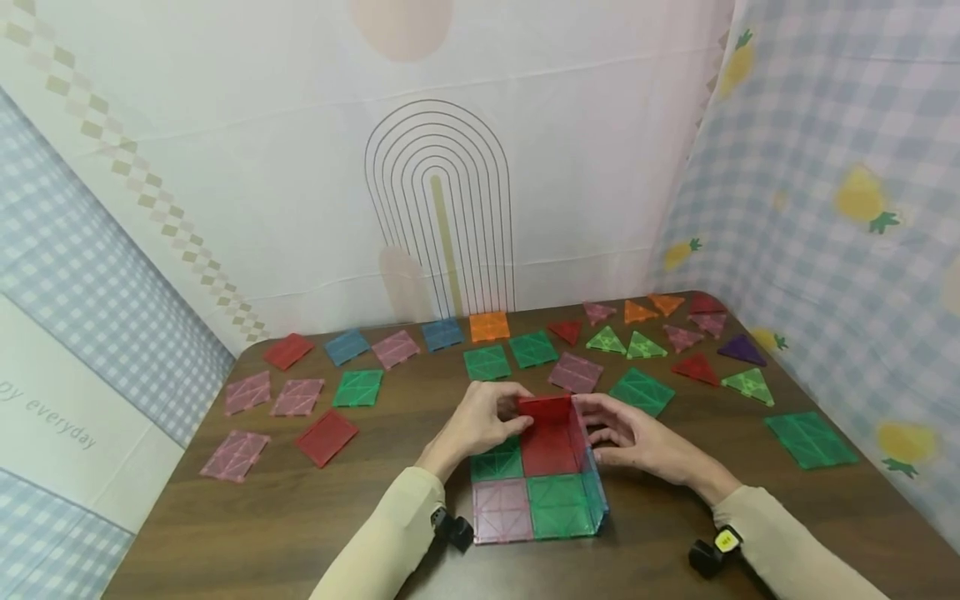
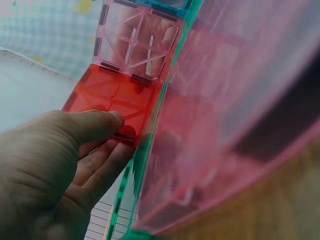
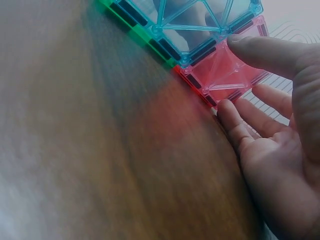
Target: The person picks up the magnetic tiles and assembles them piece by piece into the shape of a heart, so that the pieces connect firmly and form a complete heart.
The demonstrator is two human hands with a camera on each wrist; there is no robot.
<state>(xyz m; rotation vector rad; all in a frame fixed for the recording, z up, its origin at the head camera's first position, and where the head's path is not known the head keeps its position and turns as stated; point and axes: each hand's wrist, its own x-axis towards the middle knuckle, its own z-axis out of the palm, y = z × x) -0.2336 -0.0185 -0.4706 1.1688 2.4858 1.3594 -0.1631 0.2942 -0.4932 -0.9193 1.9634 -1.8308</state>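
My left hand pinches an upright red square magnetic tile between thumb and fingers, at the back of a flat base of four-square layout. That base shows a pink tile and a green tile in front, red and green behind. Along its right side stand a pink tile and a blue tile, edge to edge. In the left wrist view the red tile meets the pink one at a corner. My right hand touches the pink tile from outside with thumb and fingertips, fingers loosely extended.
Loose square tiles, such as a red one and a pink one, lie left and behind. Several triangles, including a purple one, lie at the back right. A large green square lies right. Patterned cloth hangs behind the table.
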